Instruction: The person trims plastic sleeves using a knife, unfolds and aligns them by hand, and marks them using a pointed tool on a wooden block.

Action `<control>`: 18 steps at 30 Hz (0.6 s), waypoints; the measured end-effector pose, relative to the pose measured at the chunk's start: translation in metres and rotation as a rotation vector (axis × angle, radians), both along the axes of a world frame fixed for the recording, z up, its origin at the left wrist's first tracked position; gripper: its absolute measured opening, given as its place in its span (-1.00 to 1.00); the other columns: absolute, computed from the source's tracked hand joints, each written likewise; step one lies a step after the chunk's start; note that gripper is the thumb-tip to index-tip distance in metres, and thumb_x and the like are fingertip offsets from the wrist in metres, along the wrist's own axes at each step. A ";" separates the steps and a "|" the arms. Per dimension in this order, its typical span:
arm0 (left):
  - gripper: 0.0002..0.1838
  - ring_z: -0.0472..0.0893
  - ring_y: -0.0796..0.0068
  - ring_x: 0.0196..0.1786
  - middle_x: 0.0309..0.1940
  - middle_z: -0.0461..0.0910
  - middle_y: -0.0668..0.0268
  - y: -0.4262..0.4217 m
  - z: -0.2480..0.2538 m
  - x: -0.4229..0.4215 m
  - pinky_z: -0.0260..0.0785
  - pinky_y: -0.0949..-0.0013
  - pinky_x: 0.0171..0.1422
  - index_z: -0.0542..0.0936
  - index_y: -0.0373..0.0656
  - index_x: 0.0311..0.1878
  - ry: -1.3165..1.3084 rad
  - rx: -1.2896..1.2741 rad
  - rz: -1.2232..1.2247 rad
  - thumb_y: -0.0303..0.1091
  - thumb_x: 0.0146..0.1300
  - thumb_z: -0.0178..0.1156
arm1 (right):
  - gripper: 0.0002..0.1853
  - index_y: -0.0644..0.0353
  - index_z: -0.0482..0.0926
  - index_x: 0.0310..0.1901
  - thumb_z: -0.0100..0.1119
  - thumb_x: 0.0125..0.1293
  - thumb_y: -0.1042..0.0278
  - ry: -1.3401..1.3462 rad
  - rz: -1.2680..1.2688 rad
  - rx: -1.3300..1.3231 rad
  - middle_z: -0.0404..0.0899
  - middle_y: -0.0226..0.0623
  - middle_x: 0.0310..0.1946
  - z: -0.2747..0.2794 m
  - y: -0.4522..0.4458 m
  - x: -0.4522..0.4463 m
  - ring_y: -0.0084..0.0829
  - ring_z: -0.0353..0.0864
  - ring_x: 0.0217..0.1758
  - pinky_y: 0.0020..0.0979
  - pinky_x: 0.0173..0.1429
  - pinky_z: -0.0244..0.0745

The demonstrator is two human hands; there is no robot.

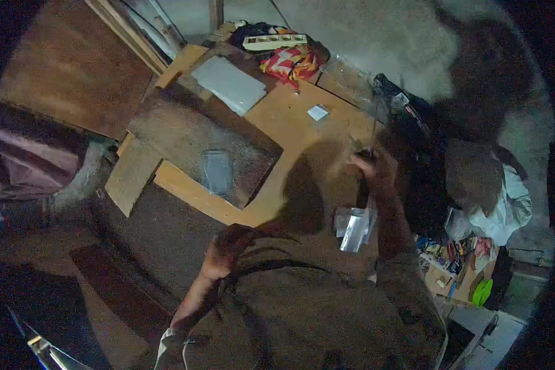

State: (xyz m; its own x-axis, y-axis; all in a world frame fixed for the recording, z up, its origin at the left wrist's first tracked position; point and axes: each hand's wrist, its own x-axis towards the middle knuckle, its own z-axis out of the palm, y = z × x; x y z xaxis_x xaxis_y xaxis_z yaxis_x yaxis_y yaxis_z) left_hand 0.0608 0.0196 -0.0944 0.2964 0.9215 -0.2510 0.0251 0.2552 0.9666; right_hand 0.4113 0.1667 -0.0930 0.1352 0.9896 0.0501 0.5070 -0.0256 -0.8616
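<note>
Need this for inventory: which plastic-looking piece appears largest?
The whitish sheet near the power strip; it spans more than the pack on the brown board or silvery packets.

Two hands [219, 259], one worktop [285, 114], one power strip [274, 42], one patterned cloth [291, 64], one flat white square [318, 112], one green leaf-shaped piece [482, 293]

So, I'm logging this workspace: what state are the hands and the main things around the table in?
Right hand: fingers curled; any hold too blurred to tell
Left hand: too dim to tell
Power strip: sockets visible; on or off unclear
Red-patterned cloth: bunched
Clear plastic packets: overlapping
Clear plastic sleeve: lying flat
Whitish plastic sheet: lying flat
Small white square: lying flat
</note>
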 end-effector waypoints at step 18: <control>-0.90 0.54 0.55 -0.24 -0.36 0.59 0.31 0.012 0.035 -0.002 0.37 0.47 -0.16 0.55 -0.26 -0.28 -0.314 0.037 0.377 -0.42 0.23 0.18 | -0.75 0.20 0.46 -0.17 0.25 0.13 0.37 0.109 0.860 -0.380 0.49 -0.38 -0.42 0.067 -0.077 -0.154 -0.60 0.41 -0.47 -0.47 -0.35 0.35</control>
